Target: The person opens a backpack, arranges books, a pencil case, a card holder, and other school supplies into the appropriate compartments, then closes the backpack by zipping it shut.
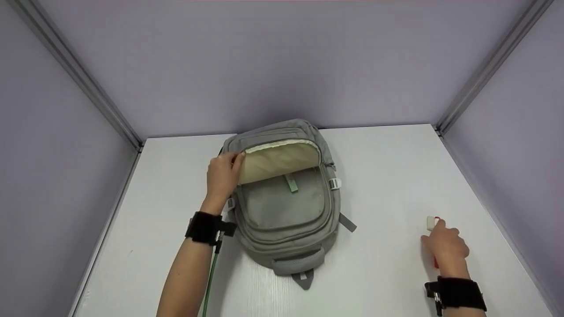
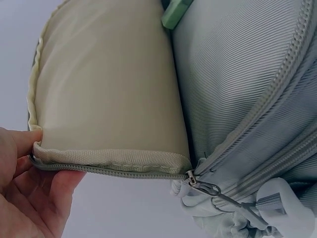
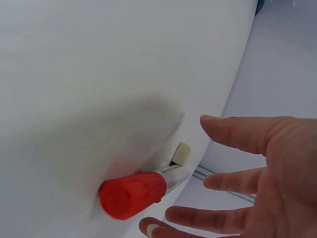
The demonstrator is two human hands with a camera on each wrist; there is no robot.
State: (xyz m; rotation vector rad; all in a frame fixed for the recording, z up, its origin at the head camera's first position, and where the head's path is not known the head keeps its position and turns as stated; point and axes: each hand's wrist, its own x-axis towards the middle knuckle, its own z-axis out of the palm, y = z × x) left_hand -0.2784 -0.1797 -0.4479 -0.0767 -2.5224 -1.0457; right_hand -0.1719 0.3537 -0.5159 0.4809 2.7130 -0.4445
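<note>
A grey backpack [image 1: 282, 202] lies on the white table, its front pocket unzipped and the flap [image 1: 280, 160] folded back to bare a beige lining. With thumb and fingers, my left hand [image 1: 221, 174] pinches the flap's left corner; the left wrist view shows the zipper slider [image 2: 192, 177] at the end of the zip. At the right, my right hand [image 1: 447, 244] hovers over a red-capped marker [image 3: 131, 196], fingers spread and apart from it. Just past the marker sits a small off-white block [image 3: 182, 153]. In the head view the hand hides most of the marker.
A green tab [image 1: 291, 182] pokes out from under the flap. White buckles [image 1: 335, 183] and a loose grey strap [image 1: 348, 222] stick out on the backpack's right side. Pale walls [image 1: 282, 66] enclose the table at the back and both sides.
</note>
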